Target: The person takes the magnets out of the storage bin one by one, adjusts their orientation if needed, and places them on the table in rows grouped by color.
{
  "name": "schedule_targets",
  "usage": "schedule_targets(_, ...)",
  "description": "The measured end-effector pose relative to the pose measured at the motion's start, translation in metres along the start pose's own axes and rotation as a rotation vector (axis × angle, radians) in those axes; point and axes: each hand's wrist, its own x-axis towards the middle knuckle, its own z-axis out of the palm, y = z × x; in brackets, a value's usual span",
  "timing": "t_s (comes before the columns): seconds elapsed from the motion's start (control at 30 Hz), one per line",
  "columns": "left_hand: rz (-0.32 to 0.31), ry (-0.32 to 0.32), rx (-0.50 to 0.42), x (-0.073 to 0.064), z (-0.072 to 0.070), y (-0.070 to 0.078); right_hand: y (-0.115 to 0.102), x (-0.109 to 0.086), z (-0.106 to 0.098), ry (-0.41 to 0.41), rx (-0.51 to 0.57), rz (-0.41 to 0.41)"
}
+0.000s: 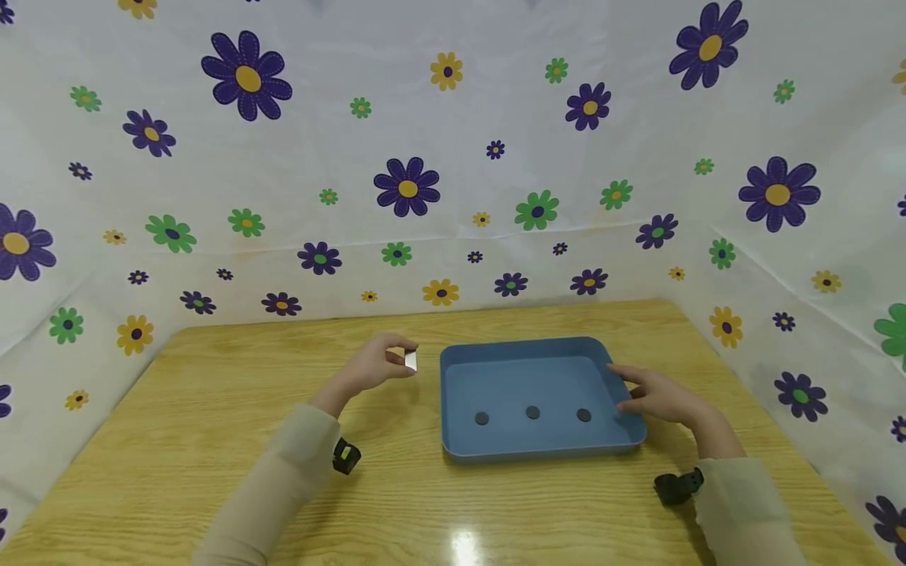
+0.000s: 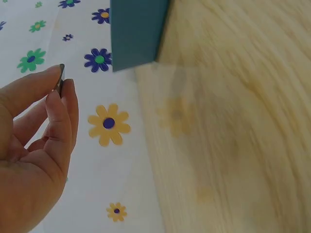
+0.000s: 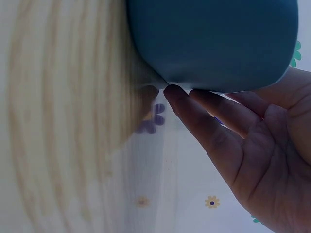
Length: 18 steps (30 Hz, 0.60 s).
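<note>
My left hand (image 1: 373, 364) pinches a small flat, shiny silver-white piece (image 1: 410, 361) between thumb and fingertips, above the table just left of a blue tray (image 1: 527, 454). Seen edge-on in the left wrist view, that thin piece (image 2: 60, 80) looks dark, and its exact kind cannot be told. On the right, my other hand (image 1: 661, 397) holds the tray's right end, the thumb over the rim. Its fingers (image 3: 201, 116) lie along the outer wall, low by the table. Three dark grey round discs (image 1: 533, 413) lie spaced in a row on the tray floor.
The wooden table (image 1: 233, 393) reaches back to a white cloth (image 1: 453, 134) printed with flowers, which also hangs on both sides. Each wrist wears a small black camera, such as the left one (image 1: 346, 456).
</note>
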Motion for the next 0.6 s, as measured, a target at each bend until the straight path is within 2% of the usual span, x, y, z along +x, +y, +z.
schedule_targets(0.2,-0.027,-0.001,0.089,-0.002,-0.007,-0.012,0.002,0.0,0.0,-0.003,0.0,0.0)
schedule_targets(0.4,-0.052,-0.039,0.144,0.002,-0.004,-0.02,0.002,0.001,-0.001,-0.005,0.005,0.001)
schedule_targets(0.6,-0.069,-0.055,0.321,0.009,0.005,-0.022,0.002,0.002,-0.001,-0.008,-0.012,0.0)
